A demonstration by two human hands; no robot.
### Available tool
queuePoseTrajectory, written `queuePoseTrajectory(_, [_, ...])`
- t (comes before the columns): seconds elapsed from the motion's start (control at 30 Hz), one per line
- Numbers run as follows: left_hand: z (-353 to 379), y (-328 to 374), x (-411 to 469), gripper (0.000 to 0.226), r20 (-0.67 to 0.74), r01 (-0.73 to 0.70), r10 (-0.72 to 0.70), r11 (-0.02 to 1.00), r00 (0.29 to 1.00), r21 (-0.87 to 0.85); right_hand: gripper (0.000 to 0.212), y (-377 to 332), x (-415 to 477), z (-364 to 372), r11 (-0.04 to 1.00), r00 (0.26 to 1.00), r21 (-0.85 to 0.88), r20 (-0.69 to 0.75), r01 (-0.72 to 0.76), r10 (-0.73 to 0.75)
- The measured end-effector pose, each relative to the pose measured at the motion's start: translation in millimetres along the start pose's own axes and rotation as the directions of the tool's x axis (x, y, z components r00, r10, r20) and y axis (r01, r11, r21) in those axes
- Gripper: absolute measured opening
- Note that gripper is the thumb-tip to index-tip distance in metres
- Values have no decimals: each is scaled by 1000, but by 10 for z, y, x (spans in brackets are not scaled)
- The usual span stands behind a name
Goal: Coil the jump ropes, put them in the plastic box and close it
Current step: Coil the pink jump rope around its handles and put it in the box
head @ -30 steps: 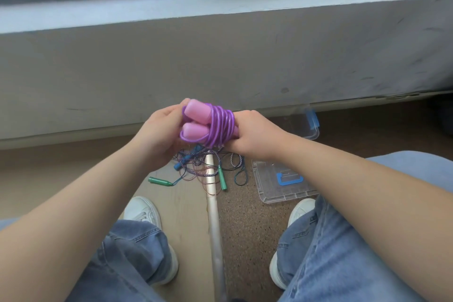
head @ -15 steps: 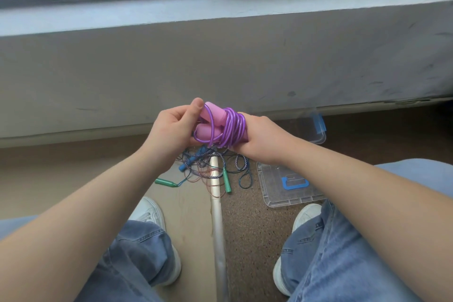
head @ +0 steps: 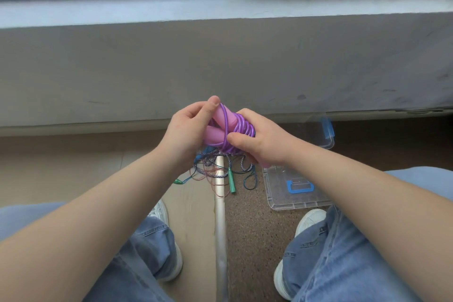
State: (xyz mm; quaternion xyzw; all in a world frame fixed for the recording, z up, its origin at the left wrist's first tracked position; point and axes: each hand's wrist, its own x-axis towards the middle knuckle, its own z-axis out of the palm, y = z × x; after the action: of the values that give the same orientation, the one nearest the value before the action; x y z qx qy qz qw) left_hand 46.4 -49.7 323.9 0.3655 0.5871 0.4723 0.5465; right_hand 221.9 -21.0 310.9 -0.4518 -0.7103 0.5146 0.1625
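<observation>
The purple jump rope (head: 241, 127) is held up betw. both hands, well above the floor (head: 247, 228) and in front of the grey wall (head: 220, 61).

Change vs. approx. 1 s ago: the pink handles (head: 213, 133) were then bare at their ends, w/ all cord wound further along. Now one loose turn is drawn across them. The loop is seen running from under the left thumb, over the upper handle and round to the right thumb. The bundle is also tipped more, handle ends up-left.

Grip: the left hand (head: 188, 130) is curled round the handle ends, thumb pressed on top beside the loop. The right hand (head: 262, 142) is wrapped round the wound part, thumb pinching cord against the coil.

Meaning, as judged: the last turn is prob. being hooked over the handles so the coil is kept from springing open. This rope is thus nearly done but not yet boxed.

The plastic box (head: 327, 141) is seen open on the floor just beyond the right hand, its lid (head: 277, 191) laid flat nearer the feet. The other ropes (head: 213, 169), incl. one w/ a green handle (head: 231, 182), are left tangled on the floor below the hands. Most of the task is therefore judged still to be done.
</observation>
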Motion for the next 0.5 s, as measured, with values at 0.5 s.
queuePoseTrajectory(0.5, [-64, 215, -81, 27, 82, 111, -96, 975, 992, -192, 43, 99, 65, -4, 947, 962, -265, -249, -183, 116])
